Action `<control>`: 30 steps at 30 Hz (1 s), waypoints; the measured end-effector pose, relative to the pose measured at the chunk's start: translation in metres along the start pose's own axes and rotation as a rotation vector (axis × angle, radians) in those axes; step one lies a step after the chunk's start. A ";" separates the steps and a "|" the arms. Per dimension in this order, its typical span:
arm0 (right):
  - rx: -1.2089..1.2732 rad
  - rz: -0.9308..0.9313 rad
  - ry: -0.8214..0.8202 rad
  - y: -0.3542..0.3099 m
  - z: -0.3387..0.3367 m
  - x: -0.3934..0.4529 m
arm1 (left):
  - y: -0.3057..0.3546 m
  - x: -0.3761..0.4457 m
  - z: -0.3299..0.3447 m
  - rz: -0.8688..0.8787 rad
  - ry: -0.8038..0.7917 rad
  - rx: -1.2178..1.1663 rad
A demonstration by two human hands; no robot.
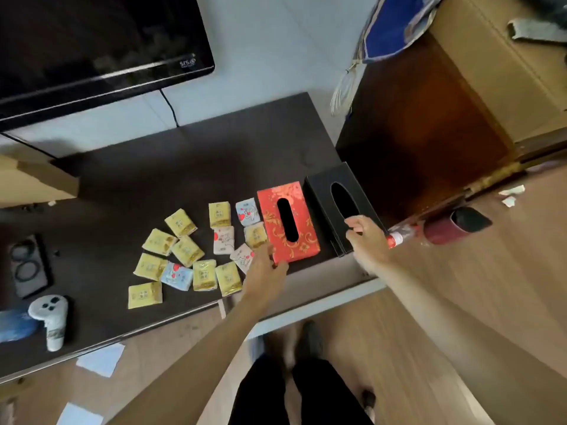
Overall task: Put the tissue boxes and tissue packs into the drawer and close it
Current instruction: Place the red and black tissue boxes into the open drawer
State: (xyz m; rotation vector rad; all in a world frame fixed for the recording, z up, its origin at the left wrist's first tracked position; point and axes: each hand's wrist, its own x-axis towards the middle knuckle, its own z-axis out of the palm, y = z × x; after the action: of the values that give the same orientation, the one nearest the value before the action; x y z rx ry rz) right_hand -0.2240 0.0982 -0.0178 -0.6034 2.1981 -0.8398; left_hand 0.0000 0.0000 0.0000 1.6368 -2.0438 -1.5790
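Observation:
A red tissue box [303, 210] with gold pattern and a black tissue box [322, 191] lie side by side near the right end of the dark cabinet top [153, 179]. My left hand [265, 268] rests at the red box's near left corner, fingers touching it. My right hand [363, 237] lies on the near end of the black box, fingers curled over its edge. Several small tissue packs, mostly yellow [184, 251] and a few white or blue ones [247, 211], are scattered left of the boxes. No drawer shows open.
A TV [92, 50] hangs above the cabinet's far left. A white game controller [50, 314] and a dark case [27, 265] lie at the left end. A wooden chest [429, 133] stands to the right, with a red roll [438, 230] on the floor.

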 end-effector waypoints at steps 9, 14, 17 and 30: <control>-0.396 0.045 0.090 0.014 -0.015 0.066 | 0.043 0.092 0.040 -0.107 0.214 0.256; -0.333 0.028 0.057 0.024 -0.011 0.092 | 0.051 0.124 0.062 -0.219 0.214 0.224; -0.388 0.023 0.042 0.027 -0.007 0.100 | 0.048 0.133 0.073 -0.304 0.208 0.205; -0.681 -0.024 0.079 0.026 0.028 0.104 | 0.045 0.139 0.086 -0.355 0.285 0.338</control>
State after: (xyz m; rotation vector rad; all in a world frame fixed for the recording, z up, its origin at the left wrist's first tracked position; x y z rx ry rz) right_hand -0.2751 0.0410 -0.0971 -0.9238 2.5460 -0.0977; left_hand -0.1421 -0.0548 -0.0757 2.2972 -2.0309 -1.0227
